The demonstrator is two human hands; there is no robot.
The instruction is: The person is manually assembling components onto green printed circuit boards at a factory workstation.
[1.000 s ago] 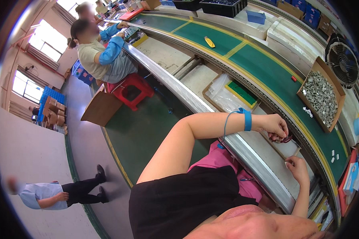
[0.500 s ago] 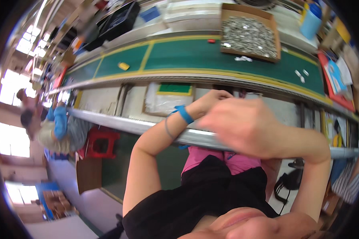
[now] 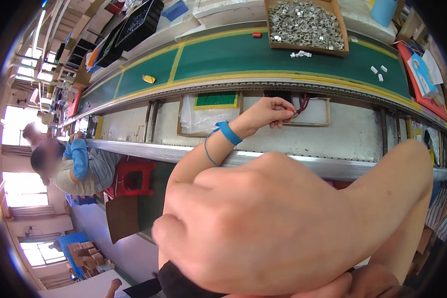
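My left hand (image 3: 264,115), with a blue wrist strap (image 3: 228,133), is over the work surface behind the metal rail. Its thumb and fingers pinch a small part with red on it (image 3: 294,114), too small to name, next to dark red wires (image 3: 303,103). My right hand (image 3: 263,218) looms large close to the camera, in front of my chest. Its fingers are curled, back of the hand toward the camera, and anything inside them is hidden. Beyond my left hand, a shallow tray (image 3: 328,112) with a white lining sits under the conveyor edge.
A green conveyor (image 3: 218,62) with yellow tape runs across. On it stand a cardboard box (image 3: 346,47) of small metal parts, white pieces (image 3: 381,78), a red piece (image 3: 257,35) and a yellow piece (image 3: 148,79). A co-worker in blue sleeves (image 3: 79,154) sits at left.
My right hand has come up from beside the left hand toward the camera, moving down and left in the picture. The left hand stays near its place, now showing the small part it pinches.
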